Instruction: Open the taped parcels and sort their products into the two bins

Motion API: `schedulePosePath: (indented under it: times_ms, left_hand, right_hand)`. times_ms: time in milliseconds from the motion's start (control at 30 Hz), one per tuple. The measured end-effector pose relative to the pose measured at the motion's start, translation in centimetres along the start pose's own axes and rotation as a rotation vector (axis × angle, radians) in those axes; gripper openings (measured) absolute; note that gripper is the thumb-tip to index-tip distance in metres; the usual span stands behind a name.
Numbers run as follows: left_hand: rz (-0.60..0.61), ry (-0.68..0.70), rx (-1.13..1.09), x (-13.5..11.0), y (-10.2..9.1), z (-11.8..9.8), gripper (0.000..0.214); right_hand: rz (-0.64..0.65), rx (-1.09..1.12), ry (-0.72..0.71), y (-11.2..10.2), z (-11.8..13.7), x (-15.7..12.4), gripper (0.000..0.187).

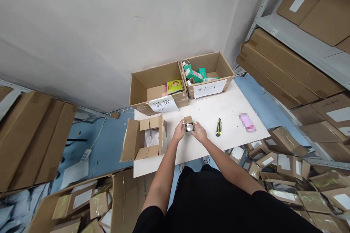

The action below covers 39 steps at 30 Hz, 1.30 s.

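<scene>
A small cardboard box point(188, 119) sits between my hands near the table's front edge, its top open. Inside it shows a shiny, silvery round object point(189, 127) whose kind I cannot make out. My left hand point(179, 131) grips the box's left side. On the right side, my right hand point(200, 133) grips the same box, its thumb close to the silvery object. To the left stands an open carton point(164, 134) with white packing material point(151, 138) inside. A black and yellow utility knife point(218, 127) lies to the right of my hands.
Two large cartons with paper signs stand at the table's back: the left one point(140, 108) holds a yellow-green packet point(174, 86), the right one point(228, 84) several green boxes point(194, 75). A pixelated pink item point(247, 122) lies right on the white table point(235, 107). Shelves and piled boxes flank it.
</scene>
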<state>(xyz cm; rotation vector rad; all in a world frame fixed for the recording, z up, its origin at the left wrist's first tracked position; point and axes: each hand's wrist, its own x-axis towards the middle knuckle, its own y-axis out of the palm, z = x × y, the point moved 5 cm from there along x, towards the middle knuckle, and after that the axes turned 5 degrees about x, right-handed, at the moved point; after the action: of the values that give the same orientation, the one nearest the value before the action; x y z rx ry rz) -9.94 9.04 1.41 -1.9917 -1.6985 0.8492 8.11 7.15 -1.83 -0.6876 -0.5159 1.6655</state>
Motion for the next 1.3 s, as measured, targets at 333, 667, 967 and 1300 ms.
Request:
schedulePosePath:
  times_ms: [333, 667, 967, 1300]
  left_hand:
    - [0.226, -0.034, 0.045, -1.4, 1.5, 1.7, 0.097]
    - [0.177, -0.134, 0.153, -1.0, 1.6, 0.8, 0.088]
    - [-0.039, 0.261, -0.352, -2.5, -7.8, -8.1, 0.112]
    - [0.016, 0.371, -0.596, -1.9, -13.8, -18.2, 0.129]
  right_hand:
    - [0.097, -0.167, 0.113, 1.0, 3.3, 2.6, 0.046]
    - [-0.15, 0.11, 0.055, -10.6, 10.3, 2.2, 0.043]
    - [-0.335, 0.285, -0.097, -20.9, 18.8, 0.4, 0.038]
    - [0.044, 0.757, -0.291, -18.7, 19.1, -1.4, 0.089]
